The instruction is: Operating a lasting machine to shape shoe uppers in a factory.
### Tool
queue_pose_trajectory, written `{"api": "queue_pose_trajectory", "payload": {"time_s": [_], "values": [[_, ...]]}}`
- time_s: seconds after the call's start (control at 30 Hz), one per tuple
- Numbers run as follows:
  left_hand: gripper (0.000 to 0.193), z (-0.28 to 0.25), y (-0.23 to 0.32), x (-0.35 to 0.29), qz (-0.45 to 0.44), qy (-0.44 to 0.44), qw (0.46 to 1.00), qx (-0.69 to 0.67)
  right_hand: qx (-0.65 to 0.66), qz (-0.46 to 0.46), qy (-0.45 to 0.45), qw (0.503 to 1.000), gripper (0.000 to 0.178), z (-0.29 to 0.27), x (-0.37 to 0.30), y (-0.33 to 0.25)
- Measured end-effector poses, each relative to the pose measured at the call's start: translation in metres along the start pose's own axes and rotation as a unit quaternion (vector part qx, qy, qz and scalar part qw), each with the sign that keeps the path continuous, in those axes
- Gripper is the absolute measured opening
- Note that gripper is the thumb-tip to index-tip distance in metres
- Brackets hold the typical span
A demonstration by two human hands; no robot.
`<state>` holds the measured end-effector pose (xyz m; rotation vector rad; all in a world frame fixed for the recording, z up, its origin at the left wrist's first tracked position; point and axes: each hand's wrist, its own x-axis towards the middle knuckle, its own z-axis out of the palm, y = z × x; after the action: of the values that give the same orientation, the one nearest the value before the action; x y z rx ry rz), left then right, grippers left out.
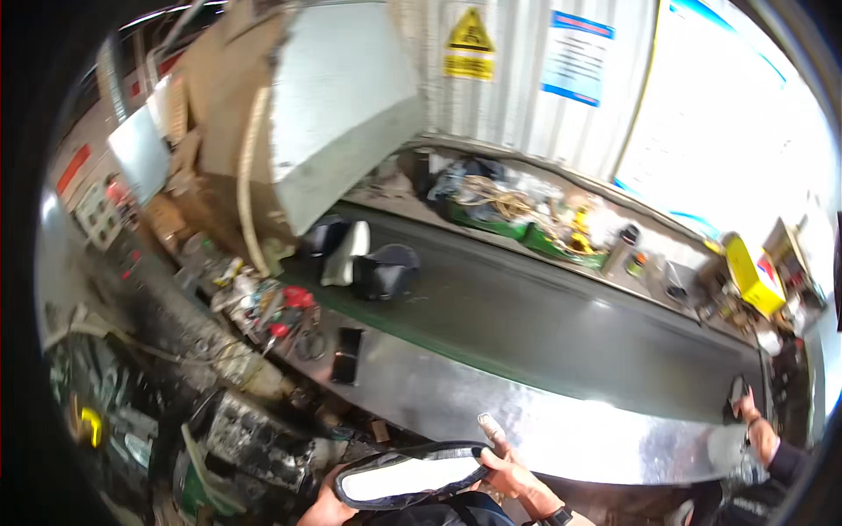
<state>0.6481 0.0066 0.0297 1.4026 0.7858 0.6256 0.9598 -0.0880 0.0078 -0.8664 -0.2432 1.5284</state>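
Low in the head view, I hold a dark shoe upper (412, 480) with a long oval white underside facing up and a black rim. My left hand (326, 507) grips its left end. At the other end, my right hand (513, 476) has its thumb on the rim; one finger with a pale wrapped tip points away from the shoe upper. A dark strap circles my right wrist. Beyond my hands lies the metal ledge (421, 386) of a dark conveyor belt (526, 316). At the belt's far left sit dark shoe parts (386, 272) beside an upright white piece (347, 254).
A co-worker's hand (761, 434) holds a small dark item (738, 396) at the right. A dark phone-like slab (347, 355) lies on the ledge, near cluttered tools (272, 302). Green trays (561, 247), a bottle (621, 250) and a yellow box (754, 276) line the far side. A pale hood (342, 105) overhangs the belt.
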Motion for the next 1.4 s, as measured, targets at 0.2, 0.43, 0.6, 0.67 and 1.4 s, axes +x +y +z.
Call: {"api": "queue_pose_trajectory", "payload": {"time_s": [0.2, 0.43, 0.6, 0.67, 1.4], "values": [[0.046, 0.07, -0.021, 0.128, -0.389, -0.028, 0.879, -0.273, -0.345, -0.188, 0.327, 0.86, 0.08, -0.108, -0.049, -0.113], [0.06, 0.057, -0.047, 0.112, -0.223, 0.017, 0.974, -0.038, -0.387, -0.447, 0.504, 0.63, 0.07, -0.279, -0.072, -0.201], [0.05, 0.006, -0.078, 0.053, -0.225, 0.087, 0.97, -0.011, -0.406, -0.36, 0.433, 0.72, 0.049, -0.274, 0.0, -0.136], [0.048, -0.004, -0.09, 0.052, -0.212, 0.105, 0.971, -0.023, -0.505, -0.154, 0.404, 0.747, 0.044, -0.187, 0.026, -0.106], [0.085, -0.079, -0.008, 0.462, 0.109, 0.052, 0.822, 0.557, -0.762, -0.098, 0.112, 0.63, 0.016, -0.072, 0.132, 0.041]]}}
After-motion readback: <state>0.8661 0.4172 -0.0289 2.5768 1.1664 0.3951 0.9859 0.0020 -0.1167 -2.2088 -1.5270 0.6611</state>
